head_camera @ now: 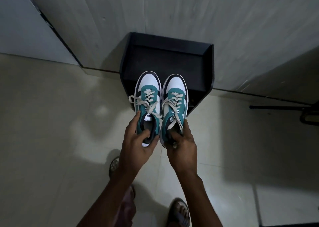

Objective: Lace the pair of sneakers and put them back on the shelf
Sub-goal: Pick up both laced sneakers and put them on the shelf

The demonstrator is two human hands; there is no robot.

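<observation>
I hold a pair of teal, white and navy sneakers side by side in the air, toes pointing away from me. My left hand grips the heel of the left sneaker. My right hand grips the heel of the right sneaker. Both carry beige laces threaded through the eyelets, with loose ends hanging over the sides. Their toes hover over the front of a low black shelf that stands against the wall.
The shelf's top tray has raised side walls and a dark bare surface. Pale floor tiles spread to the left and right. My sandalled feet are below. A dark metal frame lies on the floor at the right.
</observation>
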